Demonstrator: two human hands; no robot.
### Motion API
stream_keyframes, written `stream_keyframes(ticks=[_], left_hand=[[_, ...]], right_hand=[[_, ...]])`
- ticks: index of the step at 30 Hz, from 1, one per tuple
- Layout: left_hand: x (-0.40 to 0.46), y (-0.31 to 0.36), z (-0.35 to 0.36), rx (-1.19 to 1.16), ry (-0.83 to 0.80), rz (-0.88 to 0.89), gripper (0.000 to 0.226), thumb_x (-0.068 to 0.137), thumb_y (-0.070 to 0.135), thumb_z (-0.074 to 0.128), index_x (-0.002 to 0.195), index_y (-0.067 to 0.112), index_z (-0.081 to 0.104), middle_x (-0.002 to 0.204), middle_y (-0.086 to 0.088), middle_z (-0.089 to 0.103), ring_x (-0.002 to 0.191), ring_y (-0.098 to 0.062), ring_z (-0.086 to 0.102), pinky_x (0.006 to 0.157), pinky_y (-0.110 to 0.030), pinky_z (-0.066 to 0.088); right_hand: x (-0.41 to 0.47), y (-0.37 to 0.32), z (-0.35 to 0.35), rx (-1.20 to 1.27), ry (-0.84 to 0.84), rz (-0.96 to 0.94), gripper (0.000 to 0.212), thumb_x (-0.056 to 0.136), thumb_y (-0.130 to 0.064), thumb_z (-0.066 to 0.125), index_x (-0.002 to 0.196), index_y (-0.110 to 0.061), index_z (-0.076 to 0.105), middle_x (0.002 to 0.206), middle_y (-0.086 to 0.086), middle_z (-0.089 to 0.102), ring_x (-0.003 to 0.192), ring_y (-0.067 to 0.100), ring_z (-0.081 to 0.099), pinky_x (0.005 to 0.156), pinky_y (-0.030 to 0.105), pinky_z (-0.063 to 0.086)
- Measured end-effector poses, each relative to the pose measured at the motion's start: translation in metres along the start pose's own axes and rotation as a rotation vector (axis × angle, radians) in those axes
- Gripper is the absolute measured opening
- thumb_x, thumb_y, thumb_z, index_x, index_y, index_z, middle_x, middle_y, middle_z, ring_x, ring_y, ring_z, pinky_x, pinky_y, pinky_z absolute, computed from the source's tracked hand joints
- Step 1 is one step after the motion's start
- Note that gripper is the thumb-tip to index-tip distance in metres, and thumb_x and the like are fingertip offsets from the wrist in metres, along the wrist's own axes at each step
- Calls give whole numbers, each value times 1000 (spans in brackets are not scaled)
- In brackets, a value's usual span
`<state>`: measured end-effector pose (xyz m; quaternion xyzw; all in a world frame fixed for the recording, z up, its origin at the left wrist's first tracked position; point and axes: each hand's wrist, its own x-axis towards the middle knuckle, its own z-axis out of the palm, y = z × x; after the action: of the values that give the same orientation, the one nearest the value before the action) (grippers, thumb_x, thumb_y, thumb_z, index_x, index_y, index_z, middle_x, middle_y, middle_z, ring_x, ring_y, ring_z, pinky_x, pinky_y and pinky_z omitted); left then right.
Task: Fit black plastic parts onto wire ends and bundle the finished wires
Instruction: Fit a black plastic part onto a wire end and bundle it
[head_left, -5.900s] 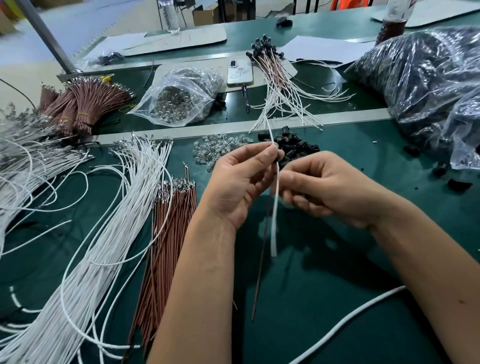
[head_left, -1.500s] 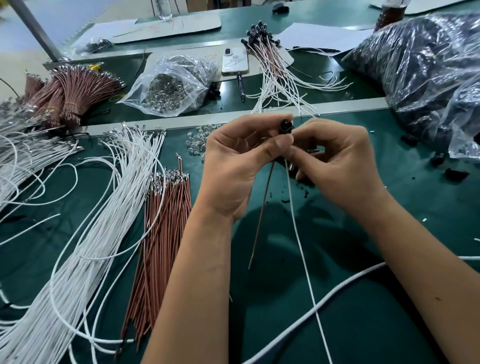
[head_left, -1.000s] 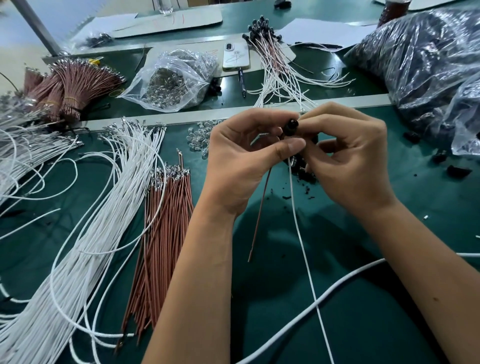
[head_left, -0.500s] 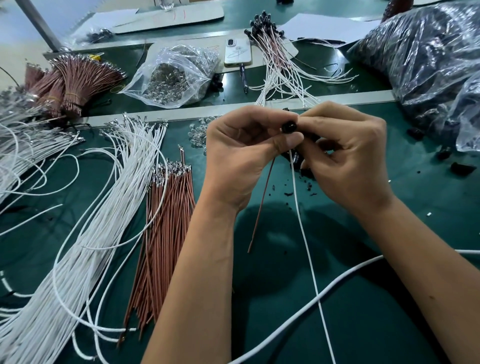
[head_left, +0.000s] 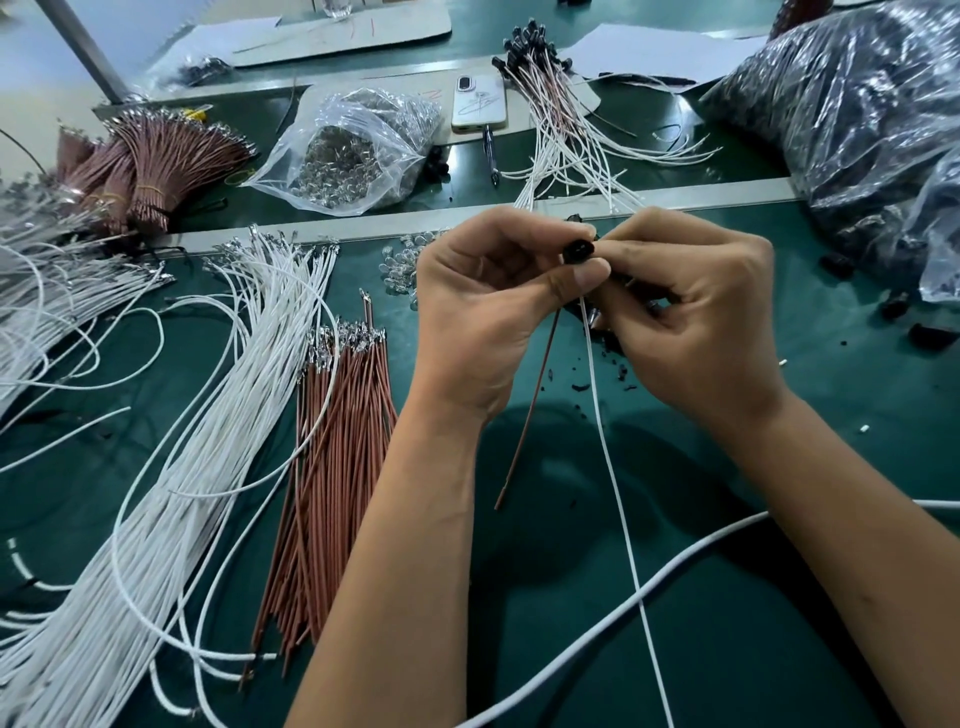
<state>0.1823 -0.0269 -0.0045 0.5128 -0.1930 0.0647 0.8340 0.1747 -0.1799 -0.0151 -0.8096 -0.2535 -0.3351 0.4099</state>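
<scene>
Both hands meet near the middle of the frame, above the green table (head_left: 701, 623). The left hand (head_left: 483, 312) and right hand (head_left: 696, 322) pinch a small black plastic part (head_left: 578, 250) together between thumbs and fingertips. A brown wire (head_left: 527, 410) and a thin white wire (head_left: 613, 478) hang down from the part toward the lower frame. At the left lie loose white wires (head_left: 156, 493) beside a row of brown wires (head_left: 337, 441). Finished wires with black ends (head_left: 550, 104) fan out at upper centre, next to a phone (head_left: 479, 101) and a clear bag (head_left: 358, 150).
</scene>
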Motion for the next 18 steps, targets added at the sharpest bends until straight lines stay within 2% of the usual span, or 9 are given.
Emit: stream_keyframes(ticks=[4,6,9,10,12,14,15,17,18], left_hand=[[2,1,0,-36,0,-14,28,68,-22,72,78,5,70,80,-10,71,72,-19,64,70,-29,55],[2,0,0,-32,-3,-20,27,69,-19,73,80,6,70,81,-10,71,75,-23,61,71,-30,54],[2,-2,0,14,-23,-30,24,70,-16,74,83,4,68,85,-11,69,83,-25,59,77,-33,51],[2,-3,-1,23,-21,-39,24,70,-15,75,83,5,69,86,-12,69,85,-27,58,79,-35,50],[3,-3,-4,18,5,-57,25,70,-14,76,81,9,73,86,-13,69,86,-28,56,81,-35,50],[3,-3,-6,17,12,-51,26,71,-14,75,80,10,74,84,-12,70,82,-25,60,79,-32,52],[4,-3,-7,25,6,-41,26,71,-16,74,80,9,74,83,-12,70,80,-22,63,78,-30,53],[4,-4,-6,47,-2,-21,26,72,-19,73,82,4,71,82,-11,71,78,-19,66,77,-30,54],[4,-4,-5,52,-2,-17,26,73,-21,72,83,2,69,81,-10,71,77,-18,66,77,-30,55]], right_hand=[[0,3,3,166,-30,92,13,96,-13,74,94,-1,77,89,10,68,74,22,66,53,39,51],[-1,2,5,267,-39,141,13,95,-13,77,95,-1,75,93,12,66,76,22,65,51,36,49],[-1,3,5,410,-38,192,6,95,-10,74,95,-4,72,93,14,66,80,14,66,64,26,51],[-1,4,5,426,-57,210,7,95,-9,73,94,-3,71,92,16,67,79,17,65,65,29,52],[-1,8,5,434,-112,259,15,97,-10,71,92,5,70,87,25,67,72,33,62,63,47,51],[-1,8,4,471,-143,291,18,97,-8,70,95,10,68,84,30,65,69,34,58,64,54,50],[-1,6,4,492,-142,296,16,97,-7,69,95,9,69,83,27,65,69,29,58,64,51,51],[-1,4,4,534,-121,291,6,96,-5,70,98,0,71,83,14,69,76,10,63,68,32,53],[-1,4,4,553,-104,293,5,95,-5,70,100,-4,72,84,7,71,78,6,65,71,25,54]])
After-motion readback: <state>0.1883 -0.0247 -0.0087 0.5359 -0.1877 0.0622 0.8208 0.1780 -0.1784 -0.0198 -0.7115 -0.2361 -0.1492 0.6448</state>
